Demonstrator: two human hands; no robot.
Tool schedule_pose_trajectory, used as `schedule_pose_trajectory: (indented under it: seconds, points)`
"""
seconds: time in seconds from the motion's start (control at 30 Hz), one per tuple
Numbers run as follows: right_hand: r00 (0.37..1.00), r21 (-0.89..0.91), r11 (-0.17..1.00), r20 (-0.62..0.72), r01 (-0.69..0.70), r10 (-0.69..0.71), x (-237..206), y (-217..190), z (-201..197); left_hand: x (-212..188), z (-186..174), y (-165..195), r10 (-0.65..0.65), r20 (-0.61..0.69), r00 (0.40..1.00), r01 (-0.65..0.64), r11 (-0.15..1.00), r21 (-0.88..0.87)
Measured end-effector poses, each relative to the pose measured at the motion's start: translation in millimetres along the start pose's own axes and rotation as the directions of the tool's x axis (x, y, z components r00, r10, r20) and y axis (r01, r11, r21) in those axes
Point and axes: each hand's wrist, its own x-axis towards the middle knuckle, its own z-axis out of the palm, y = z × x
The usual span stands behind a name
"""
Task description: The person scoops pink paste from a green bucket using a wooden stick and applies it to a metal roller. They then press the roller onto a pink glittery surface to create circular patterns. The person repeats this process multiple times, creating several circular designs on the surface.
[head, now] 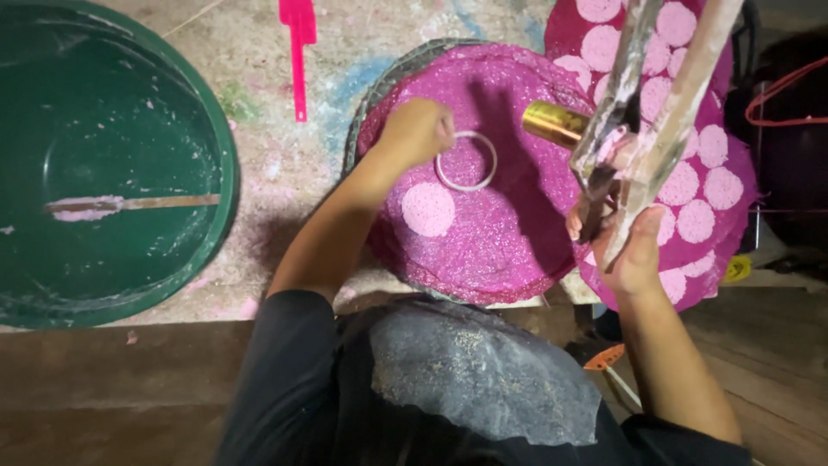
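Dark clothes, dusted with powder

The person wears a black short-sleeved top, its sleeves ending above the elbows at lower left and lower right of the frame. A dark grey cloth across the lap, bottom centre, is speckled with pale grit. Both forearms are bare.

No packages, labels, signs or screens show anywhere in this view.

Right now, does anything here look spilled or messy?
Yes. Pale pink and white powder is smeared over the floor around the pink sheet, and pale residue streaks the green tub and the stick lying in it.
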Motion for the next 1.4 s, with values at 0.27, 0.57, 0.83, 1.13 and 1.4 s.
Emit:
schedule_pose_trajectory:
  seconds: [0.27, 0.57, 0.83, 1.13, 1.4]
  points:
    - [0.932, -0.225, 0.944, 0.216, -0.242, 0.29, 38.5, 9.8, -16.0, 4.0, -42.0, 26.3, 0.141, -0.06, 0.988, -0.117, 0.441, -0.89]
    - [0.648, -0.822, 0.394, 0.04, -0.412, 0.761, 121.3, -39.2, 24.8, 20.1, -39.6, 46.4, 0.048, -0.283, 0.958, -0.17, -0.699, -0.694]
    - [0.757, -0.878, 0.378, 0.027, -0.294, 0.652, 122.1, -23.4, 65.4, 11.7, -31.1, 0.7, -0.056, -0.335, 0.94, -0.292, -0.637, -0.714]
    - [0.808, -0.972, 0.1, -0.116, -0.211, 0.577, 124.5, -41.1, 50.5, 37.2, 1.2, 16.9, -0.178, -0.297, 0.938, -0.34, -0.636, -0.693]
    - [0.943, -0.936, 0.349, 0.069, -0.051, 0.324, 120.2, -4.9, 61.3, 36.9, -45.0, 13.6, -0.135, -0.331, 0.934, -0.35, -0.541, -0.765]
